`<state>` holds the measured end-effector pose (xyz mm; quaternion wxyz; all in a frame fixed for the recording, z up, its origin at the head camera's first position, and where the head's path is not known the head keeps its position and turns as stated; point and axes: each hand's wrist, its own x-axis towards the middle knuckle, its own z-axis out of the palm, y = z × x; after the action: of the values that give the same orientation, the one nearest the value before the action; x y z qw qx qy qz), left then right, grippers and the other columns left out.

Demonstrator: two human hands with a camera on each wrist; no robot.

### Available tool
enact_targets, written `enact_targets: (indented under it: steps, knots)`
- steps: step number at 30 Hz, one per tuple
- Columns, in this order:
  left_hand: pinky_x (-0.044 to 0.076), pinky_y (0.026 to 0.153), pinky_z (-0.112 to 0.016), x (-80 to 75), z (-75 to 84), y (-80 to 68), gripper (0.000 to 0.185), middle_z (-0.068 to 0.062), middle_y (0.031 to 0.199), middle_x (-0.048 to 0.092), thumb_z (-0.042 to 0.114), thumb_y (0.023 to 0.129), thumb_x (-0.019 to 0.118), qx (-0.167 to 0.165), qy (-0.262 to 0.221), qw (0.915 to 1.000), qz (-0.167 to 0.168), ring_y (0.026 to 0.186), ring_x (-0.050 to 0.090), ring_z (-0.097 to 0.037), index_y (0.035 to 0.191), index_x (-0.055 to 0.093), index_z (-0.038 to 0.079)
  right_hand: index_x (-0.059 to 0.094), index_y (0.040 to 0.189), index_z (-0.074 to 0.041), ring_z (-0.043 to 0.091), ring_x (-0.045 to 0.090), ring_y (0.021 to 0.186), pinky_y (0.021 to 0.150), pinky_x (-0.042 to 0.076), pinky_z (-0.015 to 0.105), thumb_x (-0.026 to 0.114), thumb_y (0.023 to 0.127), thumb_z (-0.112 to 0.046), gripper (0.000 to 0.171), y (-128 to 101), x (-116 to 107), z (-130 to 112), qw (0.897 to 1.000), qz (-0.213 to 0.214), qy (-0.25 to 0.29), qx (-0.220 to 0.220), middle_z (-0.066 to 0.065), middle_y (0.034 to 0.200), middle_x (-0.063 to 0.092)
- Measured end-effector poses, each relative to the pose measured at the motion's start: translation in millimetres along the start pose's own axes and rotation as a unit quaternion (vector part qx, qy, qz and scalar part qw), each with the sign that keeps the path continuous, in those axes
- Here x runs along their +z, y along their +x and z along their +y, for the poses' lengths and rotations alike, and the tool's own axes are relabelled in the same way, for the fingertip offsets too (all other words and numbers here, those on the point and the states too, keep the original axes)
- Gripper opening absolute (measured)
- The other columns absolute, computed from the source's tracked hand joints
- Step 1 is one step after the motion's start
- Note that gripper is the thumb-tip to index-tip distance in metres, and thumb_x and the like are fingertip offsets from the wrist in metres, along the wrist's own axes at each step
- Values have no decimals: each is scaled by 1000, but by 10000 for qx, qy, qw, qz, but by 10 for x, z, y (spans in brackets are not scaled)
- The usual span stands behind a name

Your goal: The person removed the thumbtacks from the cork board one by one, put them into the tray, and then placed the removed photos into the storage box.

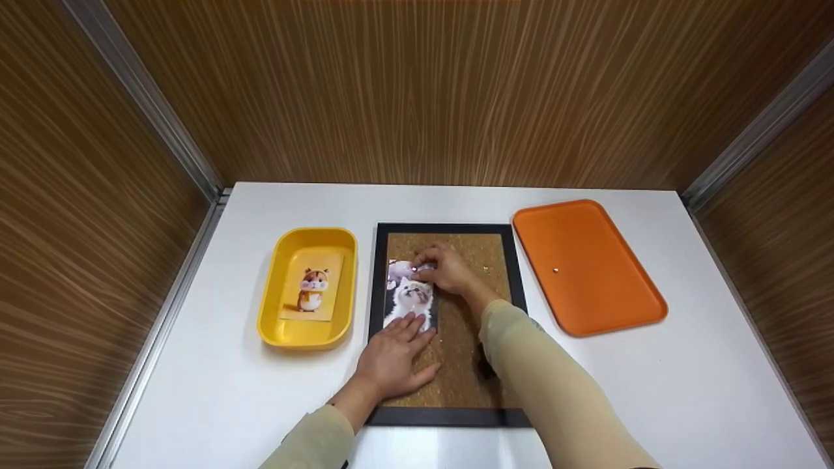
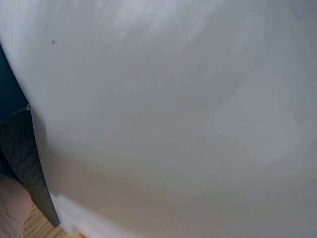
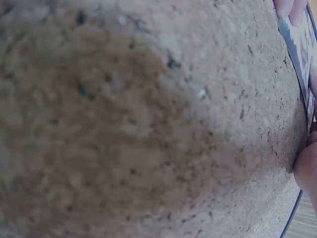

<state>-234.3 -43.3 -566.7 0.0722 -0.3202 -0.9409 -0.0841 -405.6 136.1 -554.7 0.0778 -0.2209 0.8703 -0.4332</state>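
Note:
A kitten photo card (image 1: 412, 296) lies on the left part of a cork board (image 1: 466, 371) with a black frame. My left hand (image 1: 397, 358) rests flat, its spread fingers over the card's lower edge and its thumb on the cork. At the card's top edge, my right hand (image 1: 446, 270) pinches a small shiny pushpin (image 1: 414, 268) between thumb and fingertips. The right wrist view shows fingers (image 3: 307, 168) right at the edge of the card (image 3: 296, 47). Mostly bare white table (image 2: 173, 109) fills the left wrist view.
Left of the board stands a yellow tray (image 1: 266, 322) with a hamster card (image 1: 314, 290) in it. An orange tray (image 1: 606, 280) on the right bears one small shiny piece (image 1: 556, 270). Wood-patterned walls (image 1: 417, 91) enclose the white table (image 1: 195, 365).

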Motion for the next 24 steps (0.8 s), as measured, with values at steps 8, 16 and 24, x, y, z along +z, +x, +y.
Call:
enact_targets:
  steps: [8,16,24]
  knots:
    - [39,122,-39,-3,4,2,64,-7,156,57,64,100,56,-35,-23,10000,-19,146,51,-25,146,67,21,78,104,0,40,56,128,117,37,52,85,90,-10,19,-3,-3,12,10000,7,45,-76,20,134,68]
    - [41,121,-39,-7,8,6,64,-7,156,57,64,98,58,-29,-3,10000,-1,146,51,-25,146,67,22,79,103,-1,39,54,132,119,34,51,86,89,-11,19,5,-5,32,10000,-1,-19,11,18,135,68]
    - [40,121,-40,2,1,4,64,-7,156,57,64,99,58,-4,3,10000,33,146,51,-26,145,68,21,80,102,-3,38,54,132,121,33,50,86,89,-11,16,18,-6,22,9999,-3,-26,120,16,136,69]
